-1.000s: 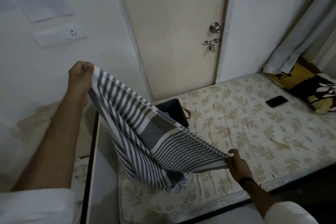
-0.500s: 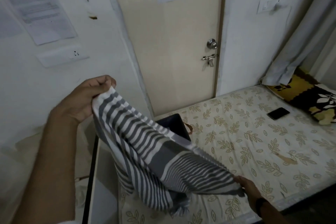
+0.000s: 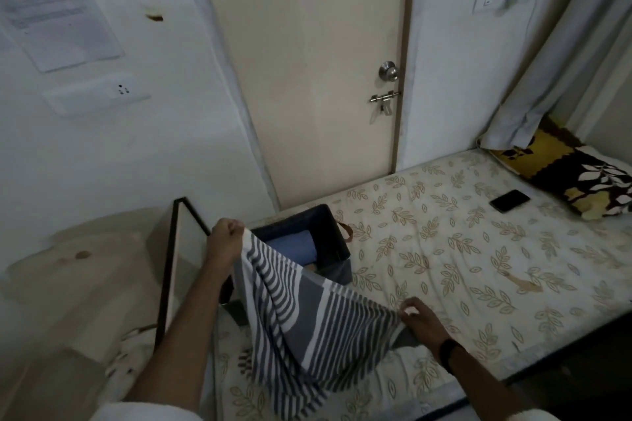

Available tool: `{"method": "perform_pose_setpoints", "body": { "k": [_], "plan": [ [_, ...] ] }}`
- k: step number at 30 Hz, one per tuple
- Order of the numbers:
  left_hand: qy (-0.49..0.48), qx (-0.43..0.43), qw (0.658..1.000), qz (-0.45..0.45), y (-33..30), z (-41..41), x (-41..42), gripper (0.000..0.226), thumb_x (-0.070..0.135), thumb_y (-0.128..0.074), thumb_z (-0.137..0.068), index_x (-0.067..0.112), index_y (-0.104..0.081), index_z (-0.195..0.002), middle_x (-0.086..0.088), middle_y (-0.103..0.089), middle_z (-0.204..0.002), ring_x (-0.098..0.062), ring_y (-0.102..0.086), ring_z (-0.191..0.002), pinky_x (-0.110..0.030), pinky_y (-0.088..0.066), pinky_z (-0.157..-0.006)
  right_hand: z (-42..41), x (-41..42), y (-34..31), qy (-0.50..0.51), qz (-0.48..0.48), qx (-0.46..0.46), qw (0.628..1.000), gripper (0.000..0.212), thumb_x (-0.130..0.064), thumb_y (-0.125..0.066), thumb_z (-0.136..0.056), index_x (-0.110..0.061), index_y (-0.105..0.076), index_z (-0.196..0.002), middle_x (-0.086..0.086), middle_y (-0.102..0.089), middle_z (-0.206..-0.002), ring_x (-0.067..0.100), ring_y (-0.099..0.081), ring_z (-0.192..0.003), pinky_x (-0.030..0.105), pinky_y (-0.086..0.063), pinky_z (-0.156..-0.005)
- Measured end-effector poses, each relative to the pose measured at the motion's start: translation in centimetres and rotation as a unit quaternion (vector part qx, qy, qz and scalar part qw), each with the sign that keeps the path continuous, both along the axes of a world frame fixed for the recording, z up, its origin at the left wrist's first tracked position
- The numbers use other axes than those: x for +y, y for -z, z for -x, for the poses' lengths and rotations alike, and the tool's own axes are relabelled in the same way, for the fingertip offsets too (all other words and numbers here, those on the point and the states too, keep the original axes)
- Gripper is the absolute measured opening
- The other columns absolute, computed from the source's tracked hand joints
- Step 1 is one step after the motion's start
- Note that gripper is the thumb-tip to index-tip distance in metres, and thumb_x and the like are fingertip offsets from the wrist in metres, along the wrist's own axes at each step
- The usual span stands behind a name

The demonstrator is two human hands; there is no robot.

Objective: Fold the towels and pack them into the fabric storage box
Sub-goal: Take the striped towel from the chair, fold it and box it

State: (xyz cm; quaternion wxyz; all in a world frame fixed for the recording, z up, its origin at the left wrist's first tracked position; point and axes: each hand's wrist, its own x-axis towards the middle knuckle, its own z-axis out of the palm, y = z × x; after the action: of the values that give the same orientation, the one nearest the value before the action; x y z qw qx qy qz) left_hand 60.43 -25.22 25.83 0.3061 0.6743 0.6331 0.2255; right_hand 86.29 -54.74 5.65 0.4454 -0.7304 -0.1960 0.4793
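A grey and white striped towel [image 3: 307, 328] hangs stretched between my hands above the near end of the bed. My left hand [image 3: 226, 238] pinches its upper left corner, raised in front of the box. My right hand [image 3: 420, 318] grips the right corner, lower, close to the mattress. The towel's lower edge drapes down onto the sheet. Behind it stands the dark fabric storage box [image 3: 333, 236] with a brown handle, open at the top, and a folded blue towel [image 3: 294, 246] lies inside.
The bed [image 3: 478, 267] has a leaf-patterned sheet. A black phone [image 3: 509, 201] and a yellow and dark pillow [image 3: 578, 178] lie at the far right. A dark-framed headboard panel [image 3: 172, 267] stands left of the box. A closed door [image 3: 307, 85] is behind.
The view has tipped down toward the bed. My left hand has dropped from high at the left to just in front of the box, and the towel hangs lower and slacker.
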Motion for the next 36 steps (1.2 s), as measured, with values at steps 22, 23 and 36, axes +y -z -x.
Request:
{"method": "perform_pose_setpoints", "body": {
  "k": [22, 23, 36],
  "plan": [
    [0.088, -0.054, 0.982, 0.159, 3.8, 1.4, -3.5, 0.025, 0.027, -0.056, -0.096, 0.010, -0.051, -0.079, -0.015, -0.051, -0.080, -0.025, -0.053, -0.074, -0.041, -0.049, -0.066, 5.5, 9.6, -8.3, -0.281, -0.133, -0.256, 0.915, 0.022, 0.003, -0.066, -0.086, -0.008, -0.075, -0.103, -0.012, -0.069, -0.089, 0.000, -0.069, -0.080, 0.019, -0.057, -0.077],
    [0.091, -0.064, 0.980, 0.167, 3.9, 1.6, -3.6, 0.026, 0.029, -0.057, -0.095, 0.011, -0.051, -0.079, -0.015, -0.051, -0.080, -0.026, -0.055, -0.075, -0.048, -0.053, -0.069, 6.0, 9.9, -8.6, -0.282, -0.131, -0.273, 0.910, 0.017, 0.001, -0.066, -0.087, -0.009, -0.075, -0.097, -0.010, -0.070, -0.083, 0.005, -0.070, -0.077, 0.022, -0.058, -0.076],
    [0.165, -0.163, 0.958, 0.168, 2.3, 0.7, -7.5, 0.053, 0.059, -0.053, -0.079, 0.010, -0.064, -0.098, -0.018, -0.068, -0.094, -0.034, -0.067, -0.093, -0.054, -0.054, -0.089, 11.0, 13.9, -13.6, -0.172, -0.294, -0.295, 0.893, 0.007, -0.018, -0.065, -0.092, -0.013, -0.066, -0.088, -0.003, -0.068, -0.082, 0.010, -0.062, -0.076, 0.017, -0.046, -0.067]
  ]
}}
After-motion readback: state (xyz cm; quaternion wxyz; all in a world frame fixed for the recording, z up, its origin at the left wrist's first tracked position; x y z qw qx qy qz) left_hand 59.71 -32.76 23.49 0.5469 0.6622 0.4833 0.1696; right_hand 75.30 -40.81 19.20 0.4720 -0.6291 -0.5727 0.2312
